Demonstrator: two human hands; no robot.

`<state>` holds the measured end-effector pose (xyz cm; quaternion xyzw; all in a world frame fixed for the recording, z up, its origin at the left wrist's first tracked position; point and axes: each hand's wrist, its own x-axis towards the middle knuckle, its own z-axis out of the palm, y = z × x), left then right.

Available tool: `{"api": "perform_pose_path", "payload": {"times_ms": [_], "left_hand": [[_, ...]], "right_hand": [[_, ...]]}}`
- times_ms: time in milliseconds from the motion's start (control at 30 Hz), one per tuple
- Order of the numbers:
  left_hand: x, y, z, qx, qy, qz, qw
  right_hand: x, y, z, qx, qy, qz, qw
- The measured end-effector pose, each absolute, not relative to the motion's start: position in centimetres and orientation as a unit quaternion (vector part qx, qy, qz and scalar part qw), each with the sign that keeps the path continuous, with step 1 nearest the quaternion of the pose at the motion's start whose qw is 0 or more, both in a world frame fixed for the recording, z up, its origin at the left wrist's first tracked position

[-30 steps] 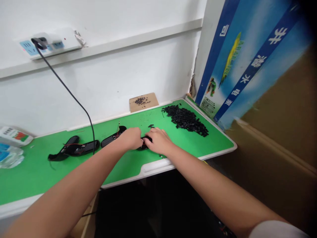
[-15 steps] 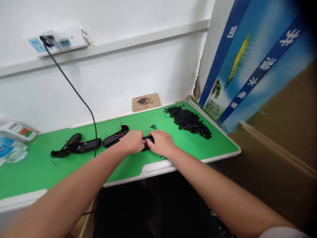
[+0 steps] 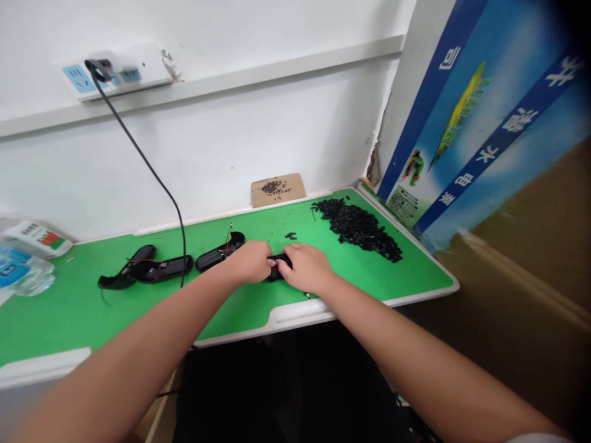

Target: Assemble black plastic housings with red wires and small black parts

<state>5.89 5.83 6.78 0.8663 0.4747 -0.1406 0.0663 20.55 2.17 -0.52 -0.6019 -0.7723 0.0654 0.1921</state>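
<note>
Between both hands is a black plastic casing (image 3: 277,274) with a bit of red wire showing, low over the green tabletop. My left hand (image 3: 253,261) grips its left end, fingers curled and thumb against it. From the other side my right hand (image 3: 308,266) closes on the right end, its thumb pressed in near the middle. The fingers cover most of the casing. Just left of my left hand lies another black casing (image 3: 215,255) with wires. Farther left rest more wired black casings (image 3: 166,271). A small metal-tipped piece (image 3: 308,296) is below my right hand.
A heap of small black parts (image 3: 357,224) lies at right, with a few loose pieces (image 3: 290,235) behind my hands. Tiny parts sit on cardboard (image 3: 298,186) by the wall. A black cable (image 3: 152,169) hangs from a power strip (image 3: 150,71). Bottles (image 3: 28,271) stand left.
The camera view has shifted slightly, so the scene sits a little farther right. Both hands keep their grip on the casing, with hardly any visible movement of the fingers.
</note>
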Motion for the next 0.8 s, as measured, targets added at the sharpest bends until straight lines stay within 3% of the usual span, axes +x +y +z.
{"api": "perform_pose_path", "payload": {"times_ms": [800], "left_hand": [[5.38, 5.82, 5.90, 0.872, 0.472, -0.118, 0.054]], "right_hand": [[20.09, 2.22, -0.39, -0.641, -0.749, 0.069, 0.154]]}}
